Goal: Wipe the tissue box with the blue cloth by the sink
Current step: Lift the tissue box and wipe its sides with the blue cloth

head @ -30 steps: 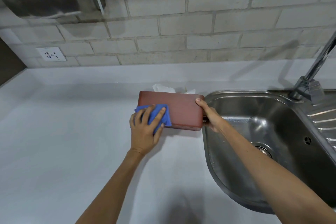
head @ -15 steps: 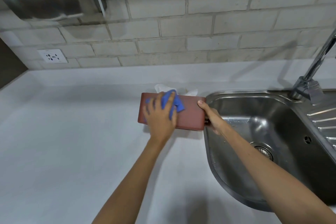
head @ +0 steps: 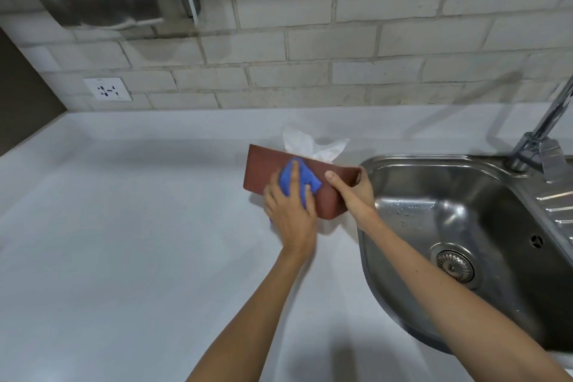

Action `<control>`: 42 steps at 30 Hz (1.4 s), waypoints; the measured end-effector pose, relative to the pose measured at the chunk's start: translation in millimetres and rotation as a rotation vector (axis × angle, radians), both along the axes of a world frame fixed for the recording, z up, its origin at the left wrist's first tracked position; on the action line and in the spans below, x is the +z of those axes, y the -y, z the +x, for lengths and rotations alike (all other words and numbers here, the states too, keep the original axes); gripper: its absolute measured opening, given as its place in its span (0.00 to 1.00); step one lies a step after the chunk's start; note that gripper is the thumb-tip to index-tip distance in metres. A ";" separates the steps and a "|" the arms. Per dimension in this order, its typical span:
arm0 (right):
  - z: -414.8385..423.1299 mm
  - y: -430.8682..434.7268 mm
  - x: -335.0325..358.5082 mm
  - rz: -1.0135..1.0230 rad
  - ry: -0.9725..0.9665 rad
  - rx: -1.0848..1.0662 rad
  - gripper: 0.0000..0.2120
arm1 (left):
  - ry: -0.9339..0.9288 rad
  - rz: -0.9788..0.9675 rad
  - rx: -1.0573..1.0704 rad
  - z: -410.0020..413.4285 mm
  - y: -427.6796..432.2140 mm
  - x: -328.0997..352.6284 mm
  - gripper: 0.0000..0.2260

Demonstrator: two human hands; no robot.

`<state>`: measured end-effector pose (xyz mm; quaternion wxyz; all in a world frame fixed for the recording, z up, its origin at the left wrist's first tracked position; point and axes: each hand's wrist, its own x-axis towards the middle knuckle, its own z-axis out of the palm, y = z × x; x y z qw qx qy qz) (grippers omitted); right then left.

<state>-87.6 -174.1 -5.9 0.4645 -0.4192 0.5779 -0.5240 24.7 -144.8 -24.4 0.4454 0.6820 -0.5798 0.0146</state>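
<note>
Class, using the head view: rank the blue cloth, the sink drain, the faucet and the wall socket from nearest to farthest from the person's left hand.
1. blue cloth, under the left hand
2. sink drain, lower right
3. wall socket, upper left
4. faucet, far right

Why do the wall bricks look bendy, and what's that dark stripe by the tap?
Head view: the wide-angle lens bows the brick wall near the edges; the stripe is the faucet casting its shadow on the wall; the left hand looks slightly smeared; the sink shows bright glints.
</note>
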 end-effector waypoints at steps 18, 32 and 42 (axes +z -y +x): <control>45.1 -76.4 -29.9 -0.192 -0.169 0.020 0.43 | -0.787 0.380 -0.147 52.3 -10.5 13.8 0.25; 65.8 -96.6 -40.2 -0.244 -0.259 0.065 0.33 | -0.945 0.217 0.132 101.3 -8.1 27.6 0.19; -8.5 52.4 14.0 0.046 -0.173 -0.007 0.22 | -1.416 0.311 0.228 45.1 -45.1 12.5 0.17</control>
